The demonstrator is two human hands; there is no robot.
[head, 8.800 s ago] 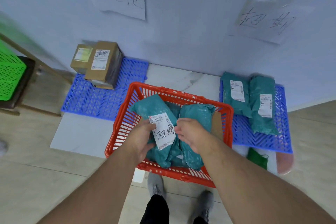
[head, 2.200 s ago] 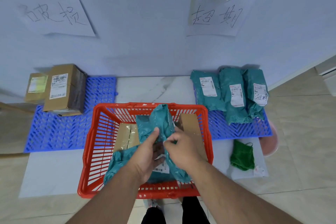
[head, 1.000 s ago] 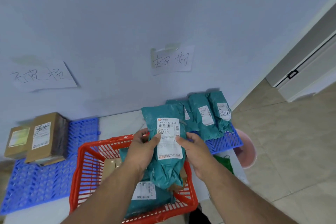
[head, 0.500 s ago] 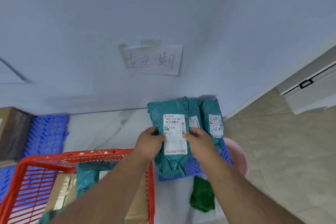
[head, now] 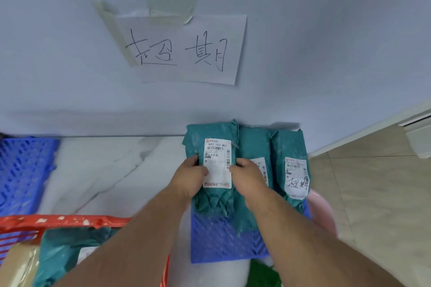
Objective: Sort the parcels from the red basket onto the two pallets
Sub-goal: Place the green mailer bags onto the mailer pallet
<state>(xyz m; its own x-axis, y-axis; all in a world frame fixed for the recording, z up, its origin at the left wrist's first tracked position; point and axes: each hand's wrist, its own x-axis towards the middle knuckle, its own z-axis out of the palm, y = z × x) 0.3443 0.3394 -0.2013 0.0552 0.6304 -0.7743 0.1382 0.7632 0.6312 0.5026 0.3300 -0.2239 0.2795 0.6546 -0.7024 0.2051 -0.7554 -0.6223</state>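
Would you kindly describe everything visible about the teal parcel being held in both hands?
The teal parcel is a soft, crinkled plastic mailer bearing a white shipping label with a barcode. It lies lengthwise at the left end of the blue pallet, top near the wall, beside two similar bags. The left hand and right hand grip its sides.

Head view, downward, close overhead

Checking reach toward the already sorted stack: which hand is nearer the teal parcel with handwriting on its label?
Right. The right hand grips the held teal parcel at its right edge, nearer the handwritten-label parcel. The left hand grips the opposite edge, farther away.
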